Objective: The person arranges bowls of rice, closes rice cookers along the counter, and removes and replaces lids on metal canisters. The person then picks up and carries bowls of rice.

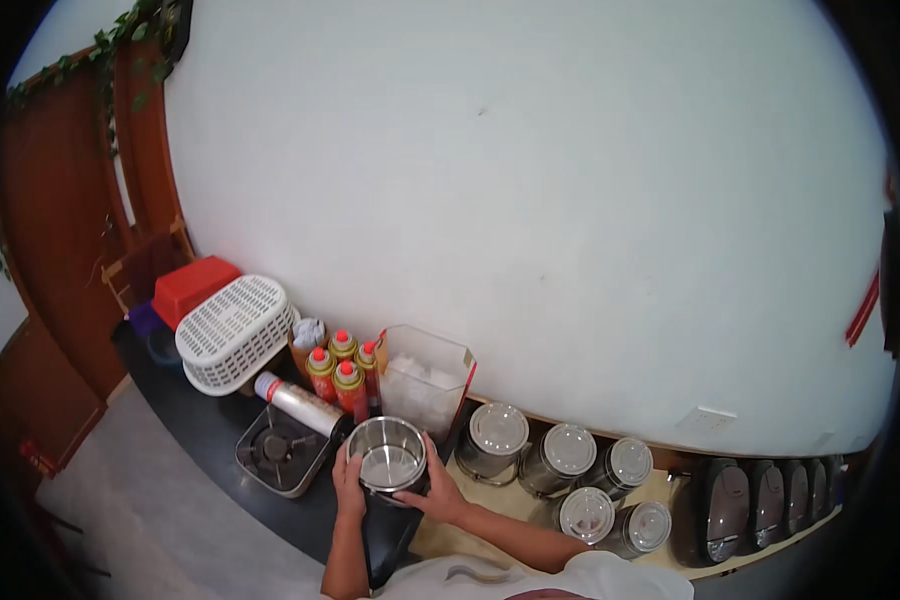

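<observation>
Steel is gleaming on the pot (389, 462), which the left grip (349, 486) and right grip (437, 491) are clasping from opposite sides at the counter (205, 428). Uneven pressure would be risking a slip; a forward bump, toppling 4 canisters (351, 399).

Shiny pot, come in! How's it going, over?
Left hand, right hand holding shiny pot by sides. Mouth up, lidless. Crowding close: stove at left, red-capped cans beyond.

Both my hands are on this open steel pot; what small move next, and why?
Probably settle the round, open silver steel pot upright on the black countertop before letting go: your left hand and right hand both grip its sides, and I can't tell whether its base already rests there.
</observation>
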Demonstrator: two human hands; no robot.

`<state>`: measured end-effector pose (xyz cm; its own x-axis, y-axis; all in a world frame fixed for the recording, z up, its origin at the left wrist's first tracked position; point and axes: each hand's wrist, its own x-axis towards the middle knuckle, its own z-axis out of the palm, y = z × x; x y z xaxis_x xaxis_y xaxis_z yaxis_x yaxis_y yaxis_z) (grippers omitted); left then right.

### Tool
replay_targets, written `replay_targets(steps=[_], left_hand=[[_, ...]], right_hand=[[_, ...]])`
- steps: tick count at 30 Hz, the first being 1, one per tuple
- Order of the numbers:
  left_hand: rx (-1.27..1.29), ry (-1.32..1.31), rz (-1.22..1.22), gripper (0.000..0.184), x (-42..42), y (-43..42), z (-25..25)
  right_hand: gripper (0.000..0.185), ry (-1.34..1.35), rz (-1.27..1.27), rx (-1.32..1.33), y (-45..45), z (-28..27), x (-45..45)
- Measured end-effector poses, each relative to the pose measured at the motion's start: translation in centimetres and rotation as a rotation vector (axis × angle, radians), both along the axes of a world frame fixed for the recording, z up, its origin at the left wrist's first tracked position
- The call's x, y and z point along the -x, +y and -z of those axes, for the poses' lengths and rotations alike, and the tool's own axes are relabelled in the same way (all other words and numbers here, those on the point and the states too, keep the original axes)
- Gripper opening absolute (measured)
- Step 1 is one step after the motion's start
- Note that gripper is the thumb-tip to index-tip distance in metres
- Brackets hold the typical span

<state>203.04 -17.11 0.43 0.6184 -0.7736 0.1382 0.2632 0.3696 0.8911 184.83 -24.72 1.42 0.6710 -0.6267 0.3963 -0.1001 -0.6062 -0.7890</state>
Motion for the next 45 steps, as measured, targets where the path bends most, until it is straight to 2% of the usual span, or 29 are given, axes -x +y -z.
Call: replay_targets(steps=[3, 4, 5, 6, 8, 9, 10, 11, 12, 13, 14, 16, 17, 19, 22, 26, 34, 35, 36, 37, 38, 39, 40, 41, 42, 43, 44, 45], left_hand=[[0.017, -0.048, -0.041, 0.047, 0.9, -0.2, -0.3], [-0.036, -0.098, -0.159, 0.047, 1.6, -0.2, -0.7], [-0.083, -0.147, -0.279, 0.048, 2.0, -0.2, -1.0], [-0.106, -0.266, -0.317, 0.054, 2.2, -0.1, -1.4], [-0.127, -0.415, -0.387, 0.061, 3.7, 0.0, -2.6], [-0.1, -0.418, -0.369, 0.061, 3.9, -0.2, -2.3], [-0.136, -0.477, -0.436, 0.064, 4.1, -0.4, -1.6], [-0.165, -0.536, -0.503, 0.066, 4.4, -1.0, -1.4], [-0.164, -0.562, -0.611, 0.052, 4.9, -1.3, -2.1], [-0.245, -0.489, -0.436, 0.068, 4.9, -0.1, -4.3], [-0.237, -0.515, -0.484, 0.064, 5.0, -0.4, -4.0], [-0.174, -0.52, -0.487, 0.062, 4.4, -1.5, -2.9], [-0.169, -0.553, -0.517, 0.057, 4.1, -1.8, -2.4], [-0.194, -0.582, -0.544, 0.052, 3.9, -1.4, -2.7], [-0.213, -0.498, -0.497, 0.053, 4.4, -0.9, -4.6], [-0.216, -0.554, -0.543, 0.052, 6.4, 0.7, -5.3], [-0.189, -0.659, -0.723, 0.052, 7.8, 3.2, -7.7], [-0.102, -0.569, -0.606, 0.04, 9.6, 4.2, -9.1], [-0.155, -0.501, -0.387, 0.035, 10.5, 4.9, -7.8], [-0.074, -0.502, -0.183, 0.032, 11.2, 5.5, -7.2], [-0.113, -0.597, -0.097, 0.031, 12.2, 5.7, -6.6], [-0.237, -0.514, 0.095, 0.034, 12.5, 5.1, -2.6], [-0.145, -0.586, -0.022, 0.021, 13.8, 4.5, -2.4], [-0.228, -0.46, 0.091, 0.029, 14.5, 4.7, -1.6], [-0.312, -0.504, 0.091, 0.036, 15.1, 4.4, 0.3], [-0.402, -0.545, 0.095, 0.043, 15.6, 4.1, 2.9], [-0.467, -0.379, 0.22, 0.05, 15.9, 3.0, 5.8], [-0.523, -0.205, 0.332, 0.057, 15.5, 2.7, 6.3]], right_hand=[[0.119, 0.064, 0.027, 0.053, -0.3, -1.5, 1.0], [0.115, 0.113, 0.023, 0.068, -0.4, -2.1, 1.5], [0.091, 0.044, 0.102, 0.151, -0.1, -2.8, 2.1], [0.091, 0.026, 0.115, 0.175, -1.0, -2.8, 2.7], [0.068, -0.143, 0.278, 0.259, -2.5, -2.9, 4.4], [0.054, -0.127, 0.457, 0.328, -3.2, -4.3, 4.7], [0.054, -0.135, 0.484, 0.349, -4.5, -4.4, 5.4], [0.054, -0.055, 0.616, 0.437, -6.6, -4.0, 6.2], [0.054, 0.025, 0.754, 0.526, -8.6, -3.5, 7.0], [0.057, 0.111, 0.835, 0.573, -10.2, -2.7, 7.6], [0.066, 0.278, 0.872, 0.584, -11.8, -1.5, 8.2], [0.079, 0.503, 0.831, 0.377, -13.7, 0.4, 8.9], [0.079, 0.502, 0.848, 0.391, -14.2, 0.5, 9.0], [0.091, 0.612, 0.722, 0.266, -13.5, 1.1, 8.9], [0.095, 0.68, 0.696, 0.225, -13.5, 0.4, 8.6], [0.092, 0.641, 0.705, 0.286, -13.3, 0.6, 8.5], [0.09, 0.64, 0.679, 0.314, -4.7, -0.1, 9.9], [0.087, 0.672, 0.689, 0.281, -3.3, -0.6, 10.0], [0.087, 0.691, 0.675, 0.262, -2.1, -1.2, 10.4], [0.084, 0.691, 0.656, 0.203, -0.8, -1.7, 10.8], [0.081, 0.69, 0.633, 0.141, 0.4, -2.1, 11.3], [0.073, 0.585, 0.627, 0.047, 1.2, -2.6, 12.0], [0.061, 0.47, 0.643, 0.043, 1.6, -2.0, 12.7], [0.051, 0.365, 0.65, -0.14, 1.4, -0.8, 13.5], [0.047, 0.306, 0.626, -0.517, 1.4, -1.6, 14.2], [0.053, 0.095, 0.61, -0.586, 0.7, 1.8, 15.6], [0.062, -0.014, 0.589, -0.818, 0.8, 1.3, 16.3], [0.07, 0.028, 0.666, -0.85, 0.5, 3.7, 16.9]])
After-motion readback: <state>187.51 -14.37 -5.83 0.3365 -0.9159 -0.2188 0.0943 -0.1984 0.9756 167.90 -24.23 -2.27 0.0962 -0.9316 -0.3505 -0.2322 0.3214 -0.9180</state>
